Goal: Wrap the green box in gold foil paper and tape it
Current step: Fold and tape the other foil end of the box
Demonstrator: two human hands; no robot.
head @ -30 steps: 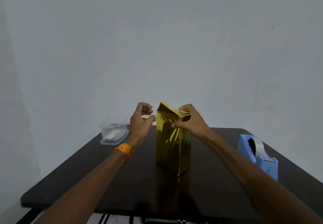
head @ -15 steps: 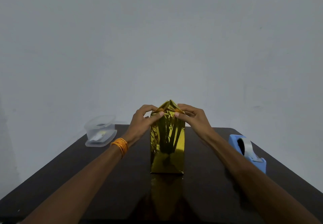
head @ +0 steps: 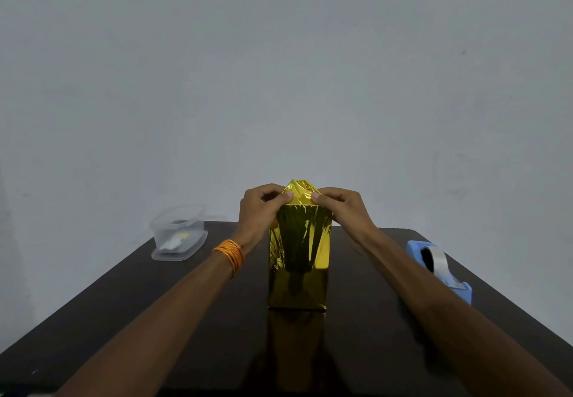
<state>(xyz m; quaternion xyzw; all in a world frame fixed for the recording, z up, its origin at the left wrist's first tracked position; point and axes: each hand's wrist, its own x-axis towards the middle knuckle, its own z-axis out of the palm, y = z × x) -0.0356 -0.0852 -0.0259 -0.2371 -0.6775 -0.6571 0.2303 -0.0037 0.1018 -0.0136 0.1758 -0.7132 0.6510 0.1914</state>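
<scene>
The box stands upright in the middle of the dark table (head: 155,319), fully covered in gold foil paper (head: 299,254); no green shows. Loose foil rises to a crumpled peak above its top edge. My left hand (head: 259,210) pinches the foil at the top left corner with thumb and fingers curled on it. My right hand (head: 344,209) pinches the foil at the top right corner the same way. A blue tape dispenser (head: 440,269) with a roll of clear tape sits at the table's right edge.
A clear plastic container (head: 178,233) with a lid and small items inside stands at the back left of the table. A plain grey wall rises directly behind the table. An orange thread band circles my left wrist.
The box was turned to face me squarely. My left hand, apart from the box a second ago, came onto the top foil; both hands now pinch it closer together.
</scene>
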